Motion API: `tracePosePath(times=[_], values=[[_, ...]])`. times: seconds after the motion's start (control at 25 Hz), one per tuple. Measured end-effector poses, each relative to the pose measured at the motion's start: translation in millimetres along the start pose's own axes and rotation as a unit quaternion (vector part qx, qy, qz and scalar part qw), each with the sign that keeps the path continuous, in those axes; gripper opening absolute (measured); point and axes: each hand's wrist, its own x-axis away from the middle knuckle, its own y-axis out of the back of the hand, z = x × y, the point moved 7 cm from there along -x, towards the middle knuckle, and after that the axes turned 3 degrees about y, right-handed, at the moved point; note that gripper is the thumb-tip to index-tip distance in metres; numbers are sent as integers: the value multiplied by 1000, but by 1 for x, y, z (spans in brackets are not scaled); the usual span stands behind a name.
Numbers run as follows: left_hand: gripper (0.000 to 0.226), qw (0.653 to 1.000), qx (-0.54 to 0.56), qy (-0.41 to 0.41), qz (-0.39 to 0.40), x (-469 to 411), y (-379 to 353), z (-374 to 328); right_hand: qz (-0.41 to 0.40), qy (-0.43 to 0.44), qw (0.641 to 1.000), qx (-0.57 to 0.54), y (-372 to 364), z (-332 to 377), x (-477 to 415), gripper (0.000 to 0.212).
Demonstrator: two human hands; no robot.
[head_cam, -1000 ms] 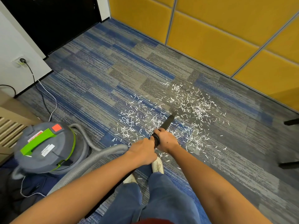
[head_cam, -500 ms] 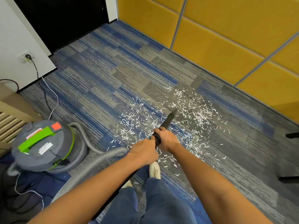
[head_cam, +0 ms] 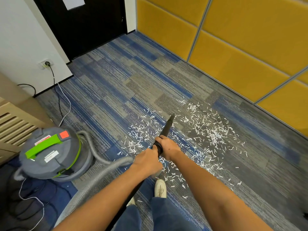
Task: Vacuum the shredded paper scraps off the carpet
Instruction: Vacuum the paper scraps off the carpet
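At my far left stands a beige slatted wooden cabinet (head_cam: 15, 124). Beyond it, a black plug sits in a white wall socket (head_cam: 46, 63), and its cords trail down to the floor. Just right of the cabinet is the grey drum vacuum cleaner with a lime-green handle and a red button (head_cam: 50, 155), standing on the blue-and-grey striped carpet (head_cam: 116, 90). A ribbed grey hose (head_cam: 93, 179) loops out from behind the drum and runs towards me, passing under my left forearm.

My left hand (head_cam: 146, 162) is clenched round the back end of the black tapered nozzle tube (head_cam: 166, 129). My right hand (head_cam: 168, 147) grips the same tube just ahead of it, fingers wrapped over the top. The tube slants away from me, and its narrow tip lies among the white shredded paper scraps (head_cam: 211, 132). I cannot tell whether the tip touches the pile.

The scraps are strewn over the carpet on both sides of the tube, thinner to the left and thickest to the right, with more near my white shoe (head_cam: 160, 188). At the back stands a black door (head_cam: 86, 22), and yellow padded wall panels (head_cam: 241, 47) run along the right.
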Motion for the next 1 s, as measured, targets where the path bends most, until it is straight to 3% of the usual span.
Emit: tracePosePath(times=[0.28,0.48,0.6,1.0], values=[[45,1000,24,-16,7,-8,2,-16,-5,-10,1000,3,5,-24,4,50],[49,1000,15,-10,0,-9,3,-20,-8,1,1000,-9,5,-28,0,48],[58,1000,4,6,-5,-9,3,-15,-9,18,999,-26,4,-18,-8,49],[59,998,9,65,-13,4,6,29,9,78,996,-46,-7,32,-27,44]])
